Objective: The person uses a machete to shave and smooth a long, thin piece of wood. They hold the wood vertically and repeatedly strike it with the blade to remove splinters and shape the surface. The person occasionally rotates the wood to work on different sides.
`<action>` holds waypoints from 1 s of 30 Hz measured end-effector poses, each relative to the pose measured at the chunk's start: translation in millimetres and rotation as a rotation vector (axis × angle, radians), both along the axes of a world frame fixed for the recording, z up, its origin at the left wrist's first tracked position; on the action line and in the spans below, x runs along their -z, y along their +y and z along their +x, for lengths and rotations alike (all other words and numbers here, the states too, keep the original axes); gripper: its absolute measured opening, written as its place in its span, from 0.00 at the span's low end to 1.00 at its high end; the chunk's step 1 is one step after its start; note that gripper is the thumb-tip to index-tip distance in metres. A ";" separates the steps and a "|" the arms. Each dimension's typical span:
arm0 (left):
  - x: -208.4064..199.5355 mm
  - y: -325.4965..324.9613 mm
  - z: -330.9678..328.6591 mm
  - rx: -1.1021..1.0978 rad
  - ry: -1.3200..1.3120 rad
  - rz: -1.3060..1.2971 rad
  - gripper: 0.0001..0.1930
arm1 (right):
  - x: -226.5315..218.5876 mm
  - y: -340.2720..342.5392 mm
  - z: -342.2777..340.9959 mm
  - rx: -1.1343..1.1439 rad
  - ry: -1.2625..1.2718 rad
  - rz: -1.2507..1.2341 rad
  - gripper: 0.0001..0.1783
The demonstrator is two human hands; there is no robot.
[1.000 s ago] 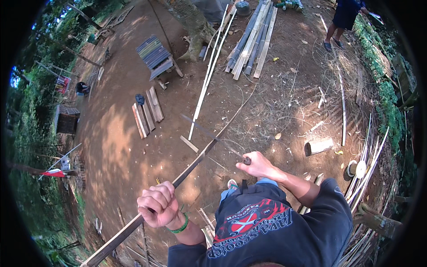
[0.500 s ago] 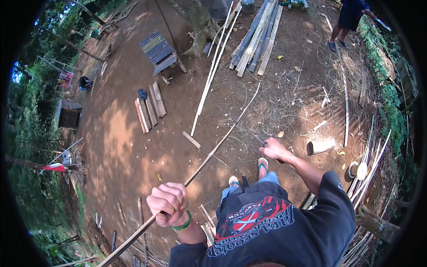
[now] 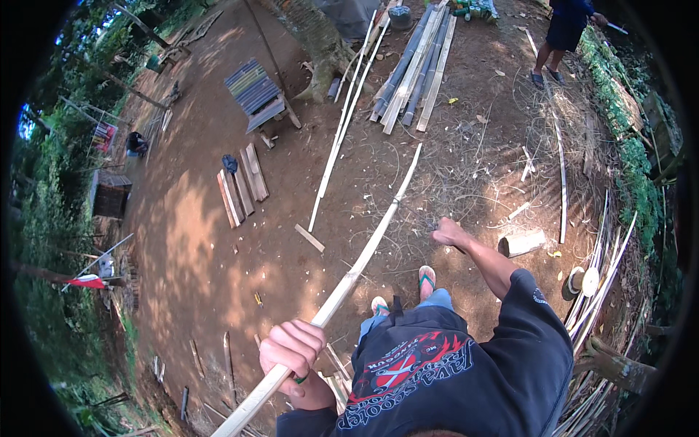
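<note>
At the far left of the frame a red-and-white cloth (image 3: pixel 87 281) hangs among greenery, with a crouching person (image 3: pixel 135 143) higher up. Right of these, short planks (image 3: pixel 253 175) lie side by side on the brown soil, a dark bag (image 3: pixel 229 163) on them, below a slatted bamboo table (image 3: pixel 251 86) in the upper left. At lower centre-left, the left hand (image 3: pixel 293 348) is wrapped in a fist around a pale bamboo strip (image 3: pixel 348 282) — the strip slants from the lower edge up to its tip above the middle of the frame. A small offcut (image 3: pixel 309 238) lies on the ground just left of it. At upper centre, split bamboo poles (image 3: pixel 416 65) are heaped beside a tree trunk (image 3: pixel 309 40). Right of centre, the right hand (image 3: pixel 450 233) is curled tightly about a knife (image 3: pixel 421 215), whose blurred blade points toward the strip; I cannot tell whether they touch. Farther right lie a cut log (image 3: pixel 521 243) and a bundle of thin strips (image 3: pixel 601 269) — a standing person (image 3: pixel 568 33) is at upper right.
</note>
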State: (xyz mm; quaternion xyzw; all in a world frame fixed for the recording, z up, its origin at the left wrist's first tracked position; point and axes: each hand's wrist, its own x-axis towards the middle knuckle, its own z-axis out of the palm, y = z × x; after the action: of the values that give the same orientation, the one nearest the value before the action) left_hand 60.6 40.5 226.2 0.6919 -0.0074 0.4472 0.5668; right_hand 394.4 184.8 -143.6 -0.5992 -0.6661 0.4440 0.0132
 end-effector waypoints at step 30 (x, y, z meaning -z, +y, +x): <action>-41.4 -110.6 -29.7 -1.058 -0.305 -0.164 0.31 | -69.8 -65.6 -94.9 -0.058 0.364 0.008 0.18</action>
State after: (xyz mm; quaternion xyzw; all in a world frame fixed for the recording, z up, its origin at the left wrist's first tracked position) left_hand 31.0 -70.0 267.5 0.4821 0.2939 0.7651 0.3096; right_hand 299.5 119.2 -73.9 -0.4894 -0.6715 0.5426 0.1229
